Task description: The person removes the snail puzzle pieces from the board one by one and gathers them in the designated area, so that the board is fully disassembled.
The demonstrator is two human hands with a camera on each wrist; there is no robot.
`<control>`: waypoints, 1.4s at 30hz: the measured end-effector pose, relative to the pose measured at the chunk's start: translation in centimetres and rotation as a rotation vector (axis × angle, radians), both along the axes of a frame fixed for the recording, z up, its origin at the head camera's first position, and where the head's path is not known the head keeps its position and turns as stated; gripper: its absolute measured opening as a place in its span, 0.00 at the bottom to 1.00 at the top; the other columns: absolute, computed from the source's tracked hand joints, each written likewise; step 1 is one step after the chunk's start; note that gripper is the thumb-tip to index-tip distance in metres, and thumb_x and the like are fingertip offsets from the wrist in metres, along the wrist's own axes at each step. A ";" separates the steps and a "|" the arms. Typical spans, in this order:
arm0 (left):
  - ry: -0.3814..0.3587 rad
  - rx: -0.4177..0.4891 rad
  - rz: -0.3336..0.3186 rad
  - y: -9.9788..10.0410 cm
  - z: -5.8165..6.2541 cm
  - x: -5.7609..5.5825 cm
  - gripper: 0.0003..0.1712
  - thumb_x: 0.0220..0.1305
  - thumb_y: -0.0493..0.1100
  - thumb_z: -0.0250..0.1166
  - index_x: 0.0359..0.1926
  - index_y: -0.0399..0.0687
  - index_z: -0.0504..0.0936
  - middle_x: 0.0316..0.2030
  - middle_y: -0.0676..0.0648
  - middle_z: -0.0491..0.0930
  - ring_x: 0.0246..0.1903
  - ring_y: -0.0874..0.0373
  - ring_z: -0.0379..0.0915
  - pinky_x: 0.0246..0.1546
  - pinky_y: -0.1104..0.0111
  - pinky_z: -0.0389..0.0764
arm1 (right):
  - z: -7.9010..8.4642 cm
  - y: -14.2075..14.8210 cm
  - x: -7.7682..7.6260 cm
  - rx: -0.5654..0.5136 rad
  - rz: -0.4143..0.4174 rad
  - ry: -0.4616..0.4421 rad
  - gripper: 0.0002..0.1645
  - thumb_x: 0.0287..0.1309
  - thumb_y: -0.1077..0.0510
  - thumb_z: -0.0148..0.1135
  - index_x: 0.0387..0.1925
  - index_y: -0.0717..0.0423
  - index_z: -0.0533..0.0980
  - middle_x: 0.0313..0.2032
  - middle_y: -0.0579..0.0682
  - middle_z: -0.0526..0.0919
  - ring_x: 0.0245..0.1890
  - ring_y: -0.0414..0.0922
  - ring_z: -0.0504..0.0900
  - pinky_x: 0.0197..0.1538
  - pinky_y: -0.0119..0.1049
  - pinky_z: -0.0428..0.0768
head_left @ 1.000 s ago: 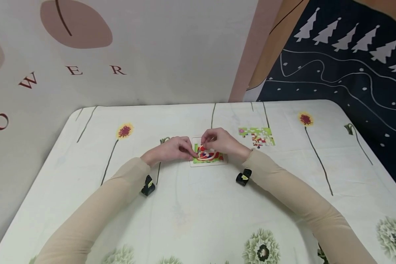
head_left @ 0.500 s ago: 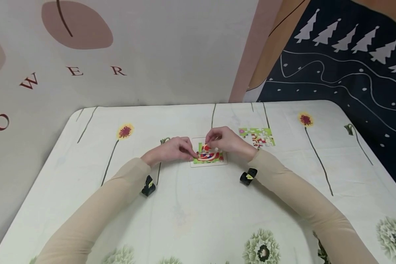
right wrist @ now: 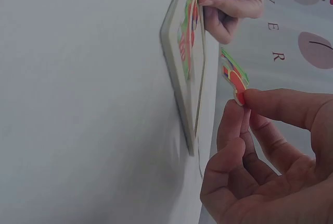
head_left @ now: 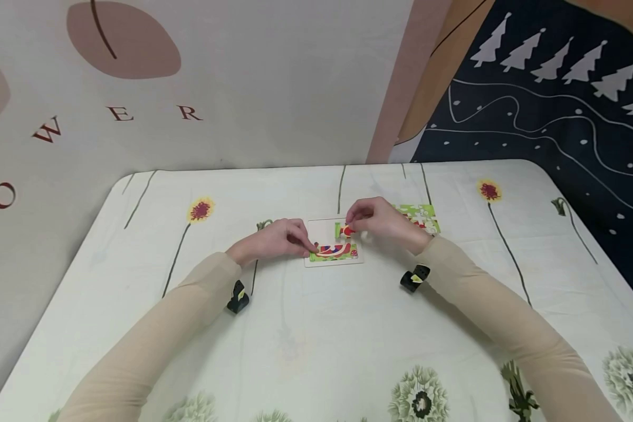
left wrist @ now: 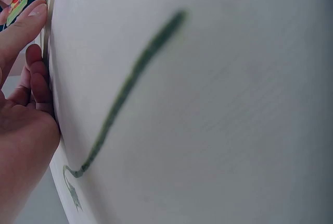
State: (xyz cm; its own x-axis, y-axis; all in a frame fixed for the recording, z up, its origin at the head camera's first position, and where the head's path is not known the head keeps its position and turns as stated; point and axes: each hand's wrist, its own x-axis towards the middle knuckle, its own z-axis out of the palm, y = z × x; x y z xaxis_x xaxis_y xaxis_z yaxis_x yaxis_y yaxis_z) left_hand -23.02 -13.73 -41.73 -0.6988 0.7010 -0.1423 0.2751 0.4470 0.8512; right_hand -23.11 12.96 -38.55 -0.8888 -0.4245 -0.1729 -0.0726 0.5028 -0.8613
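Observation:
In my right hand (head_left: 382,220), thumb and finger pinch a jigsaw piece (right wrist: 237,81) with red, yellow and green on it, held up clear of the puzzle board (head_left: 319,226). It may be a few joined pieces; I cannot tell. The pale, flat board lies on the table with a strip of joined jigsaw pieces (head_left: 334,252) along its near side, and its far part is bare. My left hand (head_left: 274,239) rests at the board's left edge. Its extended fingertips touch the strip's left end while other fingers are bent beneath.
Beyond my right hand lies a partly joined green jigsaw section (head_left: 419,212), partly covered by that hand. A white flowered cloth (head_left: 306,334) covers the table, whose far edge meets a printed wall hanging (head_left: 274,88).
My right hand has lifted the jigsaw piece off the strip and carried it right, uncovering the board's far part and hiding more of the green section. My left hand has stayed put.

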 end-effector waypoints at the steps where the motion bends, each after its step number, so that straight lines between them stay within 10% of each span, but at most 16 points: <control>1: -0.002 -0.002 0.001 0.0 0.1 0.0 0.08 0.58 0.33 0.69 0.40 0.38 0.88 0.39 0.47 0.76 0.45 0.53 0.71 0.48 0.63 0.70 | 0.0 0.2 0.0 0.010 -0.008 -0.004 0.06 0.58 0.67 0.60 0.38 0.62 0.79 0.34 0.53 0.82 0.36 0.47 0.76 0.43 0.39 0.69; 42: -0.018 0.013 0.006 0.0 0.0 0.1 0.08 0.57 0.32 0.69 0.40 0.39 0.88 0.39 0.47 0.77 0.45 0.53 0.71 0.49 0.63 0.71 | -0.1 6.4 -0.7 0.121 -0.094 -0.024 0.09 0.62 0.62 0.61 0.42 0.62 0.79 0.38 0.53 0.81 0.36 0.49 0.73 0.35 0.37 0.69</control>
State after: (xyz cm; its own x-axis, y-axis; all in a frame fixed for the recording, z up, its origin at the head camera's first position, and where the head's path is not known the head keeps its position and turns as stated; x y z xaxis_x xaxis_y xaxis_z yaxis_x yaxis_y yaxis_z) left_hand -22.93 -13.72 -41.76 -0.7004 0.6987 -0.1458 0.2568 0.4373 0.8618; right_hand -23.85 19.32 -38.70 -0.9185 -0.3143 -0.2399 -0.0001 0.6069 -0.7948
